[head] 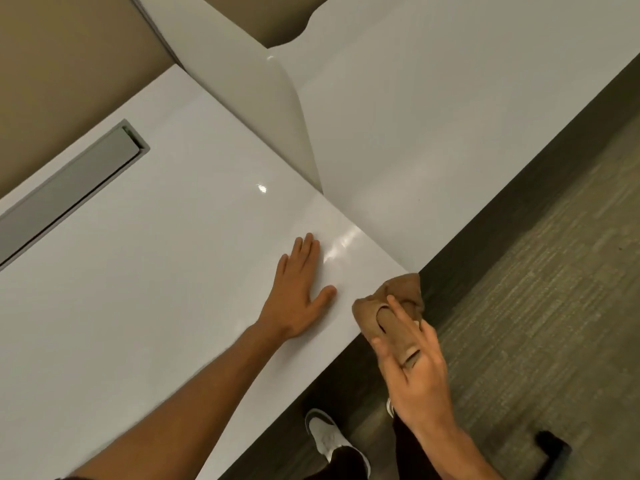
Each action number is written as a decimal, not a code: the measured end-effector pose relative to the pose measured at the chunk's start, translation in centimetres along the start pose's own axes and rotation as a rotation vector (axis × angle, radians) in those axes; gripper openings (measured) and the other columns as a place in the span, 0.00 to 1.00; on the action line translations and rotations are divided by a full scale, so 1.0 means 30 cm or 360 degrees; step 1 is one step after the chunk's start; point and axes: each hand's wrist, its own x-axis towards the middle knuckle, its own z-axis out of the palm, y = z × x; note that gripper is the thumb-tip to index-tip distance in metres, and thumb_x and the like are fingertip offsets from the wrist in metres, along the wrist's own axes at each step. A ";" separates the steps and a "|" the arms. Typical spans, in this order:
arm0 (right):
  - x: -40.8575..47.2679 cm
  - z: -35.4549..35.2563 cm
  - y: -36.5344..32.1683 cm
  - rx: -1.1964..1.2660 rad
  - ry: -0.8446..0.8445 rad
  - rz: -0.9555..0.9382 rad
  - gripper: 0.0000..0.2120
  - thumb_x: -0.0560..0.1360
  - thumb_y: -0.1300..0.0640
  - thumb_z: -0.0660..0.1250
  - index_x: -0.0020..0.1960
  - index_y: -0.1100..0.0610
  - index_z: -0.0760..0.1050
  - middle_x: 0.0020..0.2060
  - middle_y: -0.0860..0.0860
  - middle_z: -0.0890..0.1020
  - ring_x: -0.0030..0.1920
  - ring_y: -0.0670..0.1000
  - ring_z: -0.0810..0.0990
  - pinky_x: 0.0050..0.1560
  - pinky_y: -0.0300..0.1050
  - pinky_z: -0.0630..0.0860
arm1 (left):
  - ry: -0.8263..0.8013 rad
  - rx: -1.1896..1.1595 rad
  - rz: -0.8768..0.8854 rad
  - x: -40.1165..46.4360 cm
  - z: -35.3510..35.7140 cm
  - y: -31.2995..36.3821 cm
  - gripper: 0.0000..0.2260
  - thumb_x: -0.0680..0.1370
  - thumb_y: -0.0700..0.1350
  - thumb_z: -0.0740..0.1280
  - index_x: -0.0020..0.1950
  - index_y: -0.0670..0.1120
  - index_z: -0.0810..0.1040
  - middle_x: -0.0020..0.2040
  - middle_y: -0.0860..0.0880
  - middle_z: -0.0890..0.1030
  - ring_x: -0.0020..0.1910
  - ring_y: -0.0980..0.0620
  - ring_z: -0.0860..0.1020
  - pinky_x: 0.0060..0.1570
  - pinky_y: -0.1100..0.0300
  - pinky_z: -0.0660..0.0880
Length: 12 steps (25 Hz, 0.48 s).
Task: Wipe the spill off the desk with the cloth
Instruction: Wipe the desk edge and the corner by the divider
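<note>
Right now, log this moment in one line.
left hand flat on desk | right hand grips cloth at desk edge

The desk (156,271) is white, smooth and shiny, with bright spots of light on it. The cloth (391,306) at 4 o'clock is brown, soft and crumpled. The long gray strip (69,181) at 9 o'clock looks like dull metal. The floor (536,289) at 3 o'clock is rough gray carpet with thin stripes.
</note>
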 end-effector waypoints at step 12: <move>0.202 0.218 -0.061 -0.1436 -0.0203 -0.0095 0.43 0.74 0.24 0.47 0.83 0.45 0.47 0.83 0.54 0.45 0.80 0.66 0.40 0.73 0.78 0.48 | 0.0231 0.0338 -0.0473 -0.699 -0.101 -0.490 0.41 0.81 0.71 0.46 0.85 0.50 0.36 0.86 0.53 0.37 0.85 0.52 0.37 0.80 0.44 0.30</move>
